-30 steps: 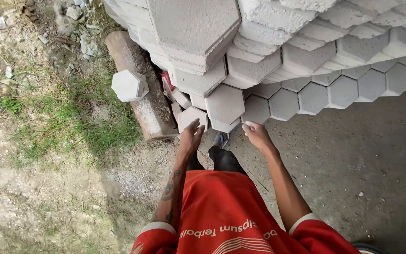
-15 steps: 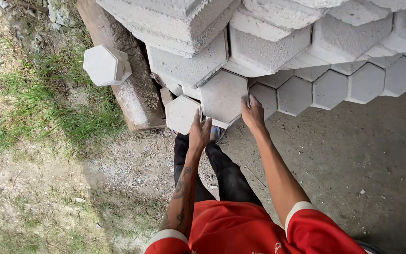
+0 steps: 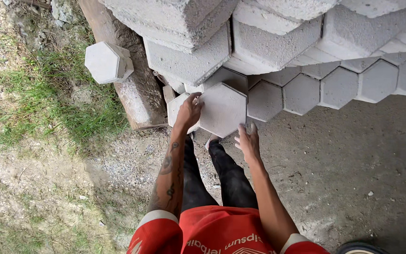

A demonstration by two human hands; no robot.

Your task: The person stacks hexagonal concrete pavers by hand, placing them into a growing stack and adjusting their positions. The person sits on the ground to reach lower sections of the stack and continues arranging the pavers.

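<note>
A grey hexagonal concrete paver (image 3: 224, 109) stands face-up at the foot of a big stack of like pavers (image 3: 278, 33). My left hand (image 3: 189, 112) grips its upper left edge, with the fingers curled over the rim. My right hand (image 3: 248, 141) is at the lower right edge, its fingertips touching the paver's underside. A second paver (image 3: 177, 107) lies partly hidden just behind my left hand. My legs in dark trousers stand directly below the paver.
A loose hexagonal paver (image 3: 105, 61) rests on a thick log (image 3: 137, 96) at the left. A row of pavers (image 3: 339, 87) runs right along the stack's base. Grass and gravel lie left, a dirty concrete floor (image 3: 353, 155) lies right.
The paver between my hands has come out from under the stack and toward me, showing its full face. My right hand has dropped from its upper right to its lower right edge.
</note>
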